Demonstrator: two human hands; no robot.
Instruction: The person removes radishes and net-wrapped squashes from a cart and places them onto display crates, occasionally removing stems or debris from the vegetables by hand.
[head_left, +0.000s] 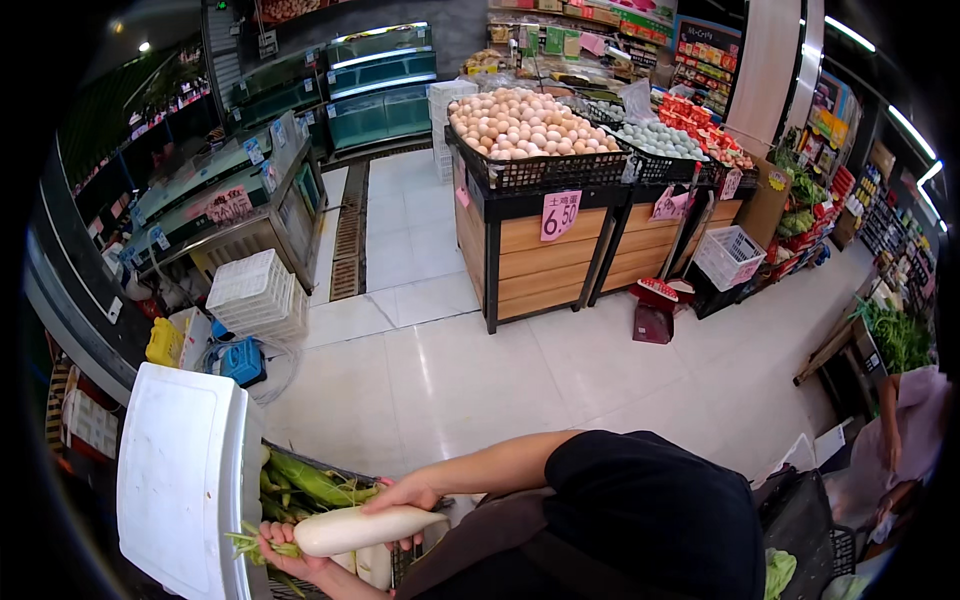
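A white daikon radish (349, 530) with trimmed green stalks lies across both my hands at the lower left. My left hand (285, 551) grips it by the stalk end. Around its tapering part closes my right hand (405, 495), with fingers also showing below the root. Just beyond, green-husked corn ears (315, 480) lie in a black plastic crate (352, 471). More white radishes (373, 566) show beneath the held one, partly hidden by it and my forearm.
A white foam box (176, 480) stands left of the crate. Ahead are stacked white baskets (255, 289), a blue device (244, 361) with hoses, and a wooden stand (551, 255) bearing eggs (525, 124). A red dustpan (652, 322) sits on the floor. Another person (892, 442) is at right.
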